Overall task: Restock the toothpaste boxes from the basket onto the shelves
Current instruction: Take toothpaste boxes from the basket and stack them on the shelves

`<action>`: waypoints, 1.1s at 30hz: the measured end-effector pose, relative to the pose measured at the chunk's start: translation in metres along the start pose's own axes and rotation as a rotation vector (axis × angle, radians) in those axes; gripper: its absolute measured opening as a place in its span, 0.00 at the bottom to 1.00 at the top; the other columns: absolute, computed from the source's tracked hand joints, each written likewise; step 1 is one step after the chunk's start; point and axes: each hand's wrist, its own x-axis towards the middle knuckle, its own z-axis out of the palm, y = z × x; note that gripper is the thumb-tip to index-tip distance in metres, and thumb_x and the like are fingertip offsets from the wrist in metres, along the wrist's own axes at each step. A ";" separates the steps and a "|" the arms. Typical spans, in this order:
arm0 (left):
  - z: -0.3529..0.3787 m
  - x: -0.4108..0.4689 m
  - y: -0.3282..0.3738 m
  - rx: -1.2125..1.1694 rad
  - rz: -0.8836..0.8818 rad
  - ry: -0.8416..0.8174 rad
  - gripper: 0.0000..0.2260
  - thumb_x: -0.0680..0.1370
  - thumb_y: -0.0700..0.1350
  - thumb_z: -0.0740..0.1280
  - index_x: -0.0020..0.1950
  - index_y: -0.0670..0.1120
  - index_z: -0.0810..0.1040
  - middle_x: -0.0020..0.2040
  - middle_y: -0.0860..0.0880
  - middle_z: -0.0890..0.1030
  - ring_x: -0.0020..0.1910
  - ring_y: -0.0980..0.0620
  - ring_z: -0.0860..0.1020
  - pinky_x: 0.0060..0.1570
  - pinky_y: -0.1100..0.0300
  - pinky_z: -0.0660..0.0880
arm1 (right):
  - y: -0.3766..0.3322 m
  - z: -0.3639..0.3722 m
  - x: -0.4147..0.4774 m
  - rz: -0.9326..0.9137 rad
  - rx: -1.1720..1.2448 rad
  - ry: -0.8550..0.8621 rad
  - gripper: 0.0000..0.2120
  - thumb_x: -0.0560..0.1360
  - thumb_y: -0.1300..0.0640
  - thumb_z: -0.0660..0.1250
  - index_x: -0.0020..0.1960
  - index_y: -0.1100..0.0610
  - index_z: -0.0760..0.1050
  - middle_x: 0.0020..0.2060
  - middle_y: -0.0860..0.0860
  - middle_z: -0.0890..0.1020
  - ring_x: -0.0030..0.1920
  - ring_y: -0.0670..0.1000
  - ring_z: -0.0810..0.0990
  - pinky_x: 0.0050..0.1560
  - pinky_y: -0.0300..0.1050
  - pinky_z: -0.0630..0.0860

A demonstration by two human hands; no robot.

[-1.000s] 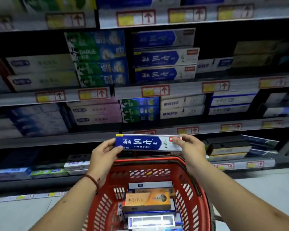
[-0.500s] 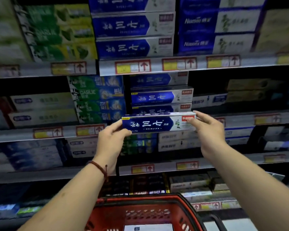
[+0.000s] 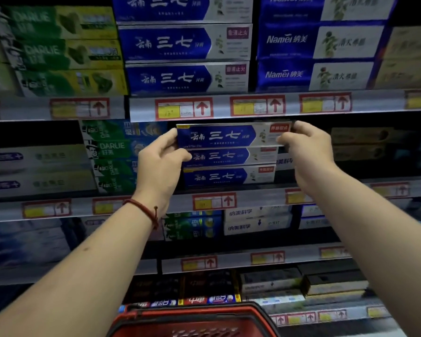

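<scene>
Left hand (image 3: 159, 161), in the head view, curled round the 9 o'clock end of a long blue-and-white cardboard toothpaste box (image 3: 226, 135), thumb underneath, pinching it. Right hand (image 3: 306, 149) pinching the 3 o'clock end likewise, fingers over the top. Box held level at the mouth of the middle shelf bay, directly over a stack of two matching blue boxes (image 3: 226, 166); touching or just above, cannot tell. Red plastic basket (image 3: 192, 319) at 6 o'clock, only its rim showing, contents hidden.

Likely trouble: snagging the box's top edge on the grey price-label rail (image 3: 229, 107) at 12 o'clock, very near overhead. Going in skewed and pushing the stack back crooked. Left knuckles nudging the green Darlie boxes (image 3: 112, 152) just beside at 9 o'clock.

Room: tight above, snug at 9 o'clock, a darker open gap at 3 o'clock past the stack, depth behind hidden. Lower shelf rail (image 3: 214, 200) at 6 o'clock, well apart from the held box.
</scene>
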 end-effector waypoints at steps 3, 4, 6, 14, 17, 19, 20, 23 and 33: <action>0.006 0.006 0.002 0.028 -0.001 -0.005 0.28 0.76 0.32 0.68 0.76 0.43 0.69 0.67 0.54 0.77 0.65 0.58 0.75 0.62 0.64 0.74 | -0.003 0.004 0.008 -0.015 -0.058 -0.043 0.12 0.77 0.66 0.67 0.59 0.56 0.79 0.51 0.50 0.85 0.52 0.50 0.83 0.37 0.35 0.76; 0.008 0.007 0.001 0.048 -0.003 -0.013 0.28 0.76 0.32 0.68 0.76 0.43 0.69 0.67 0.55 0.77 0.65 0.60 0.74 0.62 0.65 0.73 | -0.002 0.006 0.011 -0.014 -0.074 -0.046 0.10 0.77 0.66 0.67 0.56 0.56 0.79 0.50 0.50 0.85 0.51 0.51 0.83 0.38 0.38 0.77; 0.011 0.010 -0.001 0.104 -0.027 -0.035 0.30 0.77 0.34 0.69 0.78 0.43 0.66 0.70 0.55 0.74 0.67 0.60 0.71 0.60 0.65 0.69 | 0.001 0.009 0.016 0.001 -0.094 -0.048 0.07 0.77 0.65 0.67 0.52 0.55 0.77 0.49 0.51 0.84 0.50 0.51 0.83 0.40 0.43 0.78; 0.017 0.014 -0.018 0.270 -0.152 -0.005 0.23 0.79 0.42 0.67 0.74 0.43 0.70 0.56 0.50 0.78 0.44 0.55 0.75 0.42 0.60 0.71 | 0.023 0.013 0.019 0.075 -0.162 0.003 0.14 0.78 0.63 0.65 0.63 0.58 0.74 0.51 0.51 0.81 0.46 0.47 0.80 0.32 0.38 0.74; 0.017 0.014 -0.021 0.297 -0.169 0.001 0.15 0.79 0.40 0.66 0.65 0.44 0.76 0.44 0.49 0.78 0.34 0.53 0.72 0.33 0.59 0.70 | 0.030 0.014 0.016 0.082 -0.158 0.011 0.09 0.78 0.64 0.66 0.56 0.56 0.76 0.46 0.48 0.81 0.44 0.47 0.79 0.33 0.39 0.73; 0.017 0.015 -0.020 0.298 -0.166 -0.008 0.17 0.78 0.41 0.67 0.67 0.45 0.75 0.46 0.52 0.79 0.38 0.54 0.74 0.35 0.60 0.70 | 0.033 0.014 0.015 0.085 -0.147 0.018 0.09 0.78 0.64 0.66 0.57 0.55 0.77 0.46 0.47 0.81 0.44 0.46 0.78 0.34 0.38 0.73; 0.017 0.015 -0.019 0.298 -0.164 -0.015 0.16 0.78 0.41 0.68 0.67 0.45 0.76 0.47 0.53 0.79 0.41 0.55 0.75 0.36 0.61 0.70 | 0.033 0.015 0.014 0.086 -0.142 0.019 0.10 0.78 0.64 0.66 0.57 0.55 0.77 0.46 0.47 0.81 0.44 0.45 0.78 0.34 0.38 0.72; 0.019 0.015 -0.018 0.292 -0.179 -0.038 0.11 0.77 0.41 0.69 0.59 0.46 0.76 0.47 0.54 0.77 0.45 0.54 0.75 0.38 0.63 0.70 | 0.036 0.014 0.014 0.088 -0.146 0.012 0.10 0.78 0.64 0.66 0.57 0.54 0.77 0.45 0.45 0.80 0.44 0.43 0.77 0.35 0.37 0.72; 0.025 -0.002 -0.031 0.308 -0.303 -0.015 0.12 0.79 0.40 0.66 0.41 0.55 0.70 0.39 0.58 0.70 0.37 0.56 0.70 0.35 0.63 0.68 | 0.053 0.007 0.008 0.166 -0.260 -0.061 0.26 0.76 0.62 0.68 0.73 0.55 0.68 0.63 0.53 0.79 0.62 0.57 0.78 0.63 0.58 0.78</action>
